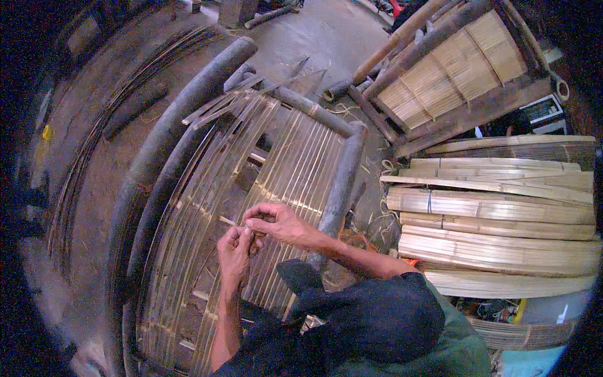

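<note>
Over a bamboo frame strung with long thin bamboo slats [301, 163], my two hands meet at the fingertips. My left hand [234, 250] is closed, its thumb and fingers pinched upward around a thin pale strip [227, 220]. From the right, my right hand [284, 224] reaches across, thumb and forefinger pinched at the same spot. One short end of the strip sticks out to the left of the fingertips; the rest is hidden by the fingers. Just below the hands, the slats run lengthwise, with pale crosspieces under them.
Thick dark bamboo poles [179, 122] edge the frame on the left, and another pole [342, 188] on the right. Loose slat ends [220, 107] jut over its far end. Bundled pale bamboo slats [496, 245] are stacked at right. A bamboo-panelled piece [452, 72] stands beyond them.
</note>
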Tool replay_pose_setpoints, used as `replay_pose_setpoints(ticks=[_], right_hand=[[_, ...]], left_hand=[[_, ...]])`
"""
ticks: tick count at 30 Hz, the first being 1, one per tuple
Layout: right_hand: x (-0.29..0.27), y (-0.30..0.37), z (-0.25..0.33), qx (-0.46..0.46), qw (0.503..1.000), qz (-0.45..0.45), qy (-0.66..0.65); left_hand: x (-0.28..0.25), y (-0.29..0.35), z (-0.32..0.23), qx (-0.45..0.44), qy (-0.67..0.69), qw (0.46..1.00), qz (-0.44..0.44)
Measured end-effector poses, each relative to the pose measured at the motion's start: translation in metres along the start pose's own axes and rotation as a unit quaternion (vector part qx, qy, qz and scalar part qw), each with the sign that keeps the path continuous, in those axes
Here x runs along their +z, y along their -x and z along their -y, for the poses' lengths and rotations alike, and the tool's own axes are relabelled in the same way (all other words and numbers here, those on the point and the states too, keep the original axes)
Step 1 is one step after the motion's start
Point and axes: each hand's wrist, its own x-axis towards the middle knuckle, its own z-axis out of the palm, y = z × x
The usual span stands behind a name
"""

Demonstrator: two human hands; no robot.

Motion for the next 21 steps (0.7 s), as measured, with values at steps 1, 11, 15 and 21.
replay_pose_setpoints(ticks=[1, 11, 15, 21], right_hand=[[0.002, -0.001, 0.000, 0.015, 1.000, -0.017, -0.021], [0.003, 0.000, -0.024, 0.012, 0.999, 0.003, -0.036], [0.005, -0.001, -0.036, -0.009, 0.998, -0.005, -0.058], [0.006, 0.005, -0.025, -0.013, 0.998, -0.053, 0.026]], left_hand=[[-0.001, -0.001, 0.001, 0.006, 0.012, 1.000, -0.004], [-0.002, 0.003, 0.003, 0.000, 0.037, 0.999, 0.000], [-0.001, 0.003, 0.011, 0.007, 0.079, 0.997, 0.019], [0.001, 0.004, 0.023, -0.023, 0.132, 0.990, 0.040]])
